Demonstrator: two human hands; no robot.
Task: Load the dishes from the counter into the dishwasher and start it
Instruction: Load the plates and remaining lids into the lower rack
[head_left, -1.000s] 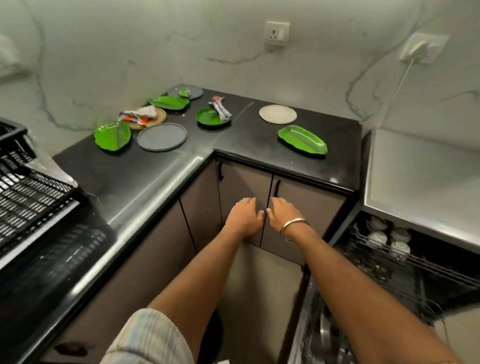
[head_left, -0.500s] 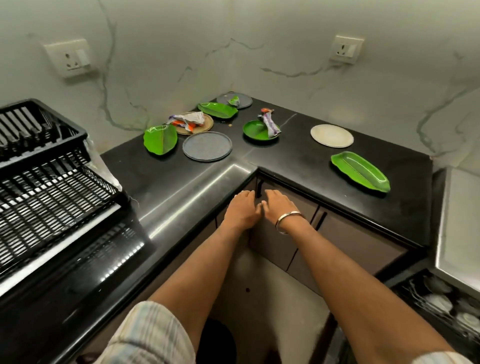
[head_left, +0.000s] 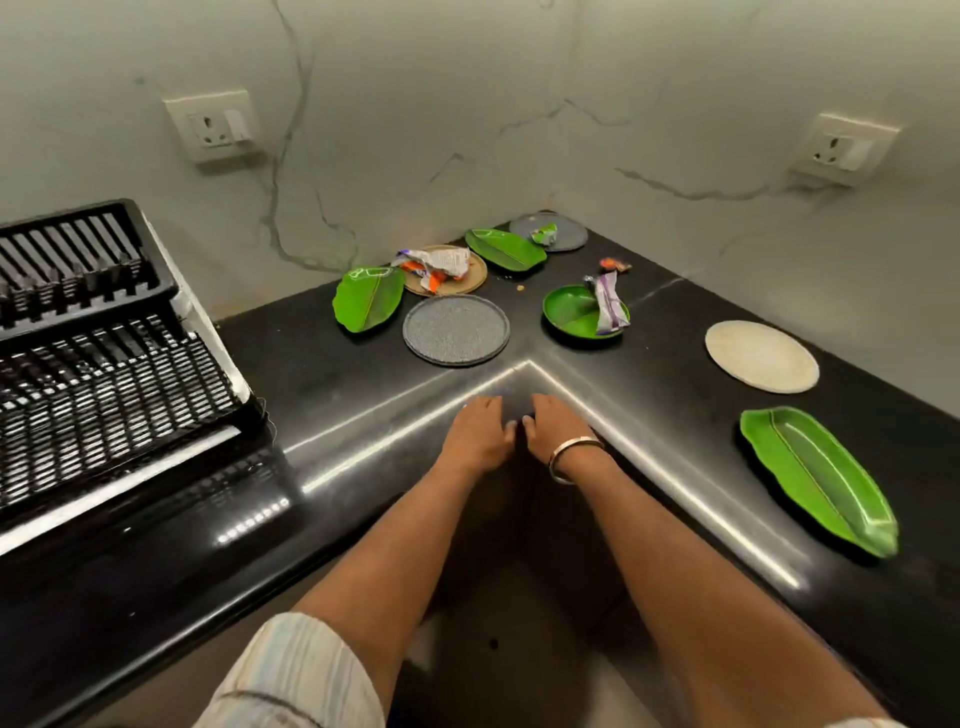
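Reaching raised from cabinet doors to counter (head_left: 649, 395) corner; both hands (head_left: 475, 434) (head_left: 558, 428) empty, fingers relaxed; grey plate (head_left: 456, 330) at 12 o'clock, nothing loaded.

L-shaped black counter (head_left: 649, 395). Resting directly on it — three green leaf plates (head_left: 818, 478), a round green plate (head_left: 574, 314), two grey plates (head_left: 456, 330), a brown plate (head_left: 470, 280), a cream plate (head_left: 761, 356) — and a black dish rack (head_left: 98, 353).
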